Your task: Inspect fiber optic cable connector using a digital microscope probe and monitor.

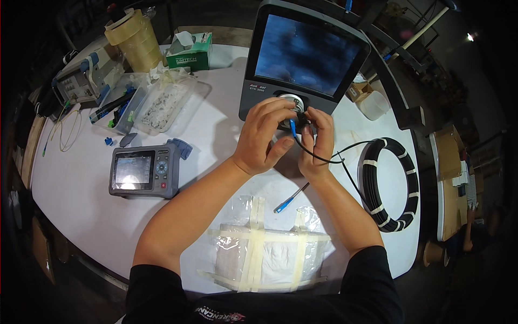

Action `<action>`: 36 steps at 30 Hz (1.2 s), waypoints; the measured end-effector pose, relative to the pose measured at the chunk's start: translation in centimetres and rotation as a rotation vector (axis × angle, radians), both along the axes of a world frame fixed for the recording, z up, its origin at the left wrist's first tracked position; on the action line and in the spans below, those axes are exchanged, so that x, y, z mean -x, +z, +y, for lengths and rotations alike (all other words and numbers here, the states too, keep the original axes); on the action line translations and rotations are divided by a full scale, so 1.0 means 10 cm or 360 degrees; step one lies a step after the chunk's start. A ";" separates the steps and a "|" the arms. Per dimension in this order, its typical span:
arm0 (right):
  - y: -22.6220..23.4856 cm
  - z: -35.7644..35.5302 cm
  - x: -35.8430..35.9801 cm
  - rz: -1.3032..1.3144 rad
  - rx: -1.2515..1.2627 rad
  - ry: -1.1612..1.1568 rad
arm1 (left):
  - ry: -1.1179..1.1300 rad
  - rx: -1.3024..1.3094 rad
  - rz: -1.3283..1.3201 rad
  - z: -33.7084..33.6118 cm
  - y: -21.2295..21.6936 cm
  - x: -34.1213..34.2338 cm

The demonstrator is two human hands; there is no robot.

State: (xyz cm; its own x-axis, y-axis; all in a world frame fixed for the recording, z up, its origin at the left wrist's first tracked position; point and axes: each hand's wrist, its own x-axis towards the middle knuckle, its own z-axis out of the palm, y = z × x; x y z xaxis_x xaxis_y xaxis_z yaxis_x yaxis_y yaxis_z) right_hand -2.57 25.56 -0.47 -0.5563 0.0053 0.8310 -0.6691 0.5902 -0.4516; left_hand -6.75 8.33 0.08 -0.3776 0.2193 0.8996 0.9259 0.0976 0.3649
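Note:
My left hand (267, 132) curls over the front of the grey screen unit (251, 100), its fingertips at the upper end of a blue fiber-optic connector (292, 126). The connector's tip is hidden against the unit's round metal fitting (292, 99). Opposite it, my right hand (318, 140) has thumb and fingers closed around a small dark piece, mostly hidden, beside the fitting. From the connector a black cable (321, 160) loops right past my right wrist to a tied coil (370, 183). A second blue connector (281, 207) lies on the table between my forearms. The screen (302, 54) shows a blurry blue-and-dark picture.
On the left are a handheld tester (143, 170), a plastic tub of scraps (164, 105), a box of small tools (116, 110), tape rolls (135, 40) and a green tissue box (190, 51). A taped clear-plastic bundle (270, 256) lies near me. A white cup (374, 105) stands right.

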 end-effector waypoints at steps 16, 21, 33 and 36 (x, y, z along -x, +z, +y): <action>-0.13 0.02 0.07 -0.0216 0.0351 -0.0039 | 0.0020 0.0008 -0.0064 0.01 0.00 -0.02; -0.12 -0.01 0.04 -0.0308 0.0434 -0.0006 | 0.0023 0.0011 -0.0072 0.00 0.00 -0.03; -0.09 0.05 0.06 -0.0493 0.0449 0.0009 | 0.0027 0.0013 -0.0086 0.00 0.02 -0.02; -0.13 0.06 0.08 -0.0439 0.0449 0.0074 | 0.0017 0.0007 -0.0090 0.01 0.01 -0.02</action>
State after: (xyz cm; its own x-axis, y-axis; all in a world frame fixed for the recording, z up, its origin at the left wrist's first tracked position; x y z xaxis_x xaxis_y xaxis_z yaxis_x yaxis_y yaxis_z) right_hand -3.41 26.14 -1.79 -0.7633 0.1818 0.6199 -0.5231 0.3892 -0.7582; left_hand -6.54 8.38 0.20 -0.4301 0.2191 0.8758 0.9028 0.1091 0.4161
